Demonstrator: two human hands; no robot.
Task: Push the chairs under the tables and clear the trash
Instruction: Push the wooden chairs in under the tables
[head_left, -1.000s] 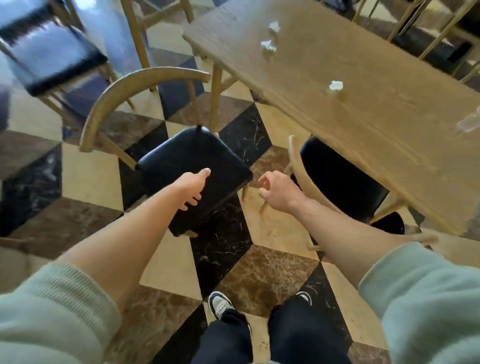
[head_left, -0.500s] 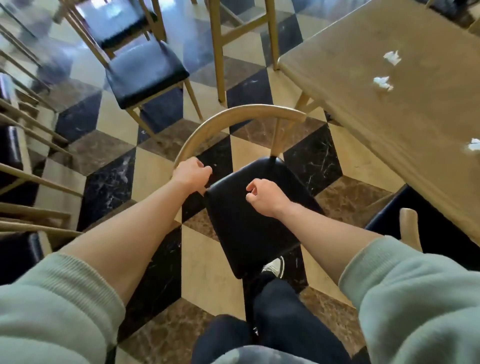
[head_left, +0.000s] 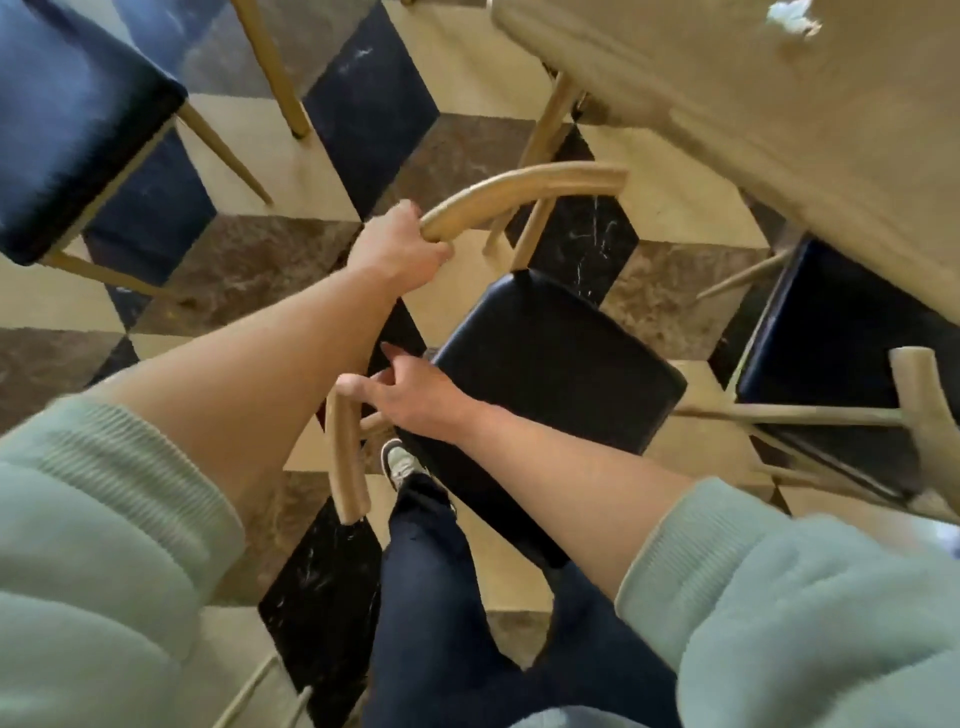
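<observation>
Head view looks down on a chair with a black seat and a curved wooden backrest, standing on the checkered floor just beside the wooden table but not under it. Left hand is closed around the upper curve of the backrest, while the right hand grips the backrest's near end with fingers loosely curled; a crumpled white scrap lies on the tabletop at the frame's upper right, and a second chair sits partly under the table
</observation>
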